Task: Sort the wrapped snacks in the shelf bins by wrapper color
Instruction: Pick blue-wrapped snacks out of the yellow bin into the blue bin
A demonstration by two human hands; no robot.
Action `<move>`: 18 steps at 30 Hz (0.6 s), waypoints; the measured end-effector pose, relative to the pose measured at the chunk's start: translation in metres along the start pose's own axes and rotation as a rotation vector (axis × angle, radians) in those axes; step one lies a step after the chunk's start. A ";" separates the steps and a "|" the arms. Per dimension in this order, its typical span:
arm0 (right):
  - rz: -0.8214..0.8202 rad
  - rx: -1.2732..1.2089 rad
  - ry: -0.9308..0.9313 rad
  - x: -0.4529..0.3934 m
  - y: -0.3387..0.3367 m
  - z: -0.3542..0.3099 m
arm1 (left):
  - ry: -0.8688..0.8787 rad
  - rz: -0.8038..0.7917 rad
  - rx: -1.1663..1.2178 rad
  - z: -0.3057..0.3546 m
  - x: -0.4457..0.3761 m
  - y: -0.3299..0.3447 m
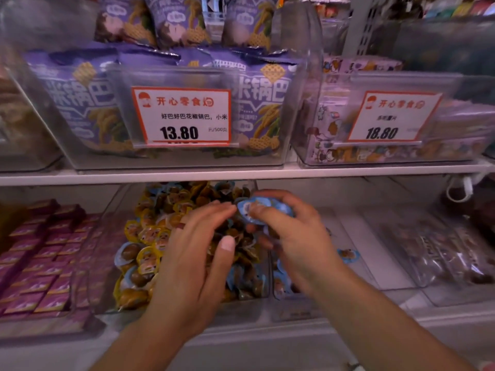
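Up top, a white shelf (pixel 241 174) is loaded with clear plastic bins: purple rice-cracker bags (pixel 80 97) behind a 13.80 price tag (pixel 181 116), and cartoon-printed packs (pixel 334 145) behind an 18.80 tag (pixel 393 117) to the right. On the lower level, small pink boxes (pixel 40 263) are stacked at far left, and clear bags of brown snacks (pixel 442 253) are seen at far right. The view of the middle bin (pixel 128 199) is partly blocked by both hands. That bin is heaped with round, glossy snack cups (pixel 150 236), yellow-rimmed and blue-rimmed ones mixed together. A couple of blue-lidded cups (pixel 263 208) are pinched in the right hand (pixel 292 236), held just above the heap's right side. The left hand (pixel 195 263) is spread flat over the pile, fingers relaxed, its fingertips nearly touching those held cups. One stray blue cup (pixel 348 255) is left lying in the neighbouring bin on the right.
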State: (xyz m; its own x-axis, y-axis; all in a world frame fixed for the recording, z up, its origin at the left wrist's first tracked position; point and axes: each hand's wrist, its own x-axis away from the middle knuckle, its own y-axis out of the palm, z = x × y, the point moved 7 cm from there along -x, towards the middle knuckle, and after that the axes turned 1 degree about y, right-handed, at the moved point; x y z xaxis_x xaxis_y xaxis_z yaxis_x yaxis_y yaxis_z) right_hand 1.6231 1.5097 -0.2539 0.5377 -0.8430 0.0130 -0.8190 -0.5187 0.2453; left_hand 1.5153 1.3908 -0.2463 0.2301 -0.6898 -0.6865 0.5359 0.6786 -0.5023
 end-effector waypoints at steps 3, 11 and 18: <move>-0.007 0.594 -0.095 -0.018 -0.051 -0.011 | -0.068 -0.159 -0.205 -0.021 0.002 0.009; 0.094 1.023 -0.062 -0.035 -0.130 0.012 | -0.083 -0.568 -0.417 -0.044 0.011 0.047; -0.068 0.959 -0.524 -0.017 -0.029 -0.006 | -0.074 -0.573 -0.582 -0.055 0.000 0.038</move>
State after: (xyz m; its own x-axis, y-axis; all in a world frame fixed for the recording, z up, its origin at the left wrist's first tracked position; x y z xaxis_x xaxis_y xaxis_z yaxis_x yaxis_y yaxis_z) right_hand 1.6391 1.5404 -0.2554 0.6220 -0.6464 -0.4419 -0.7283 -0.2702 -0.6298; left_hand 1.4917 1.4304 -0.2945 0.1125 -0.9702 -0.2144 0.0842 0.2243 -0.9709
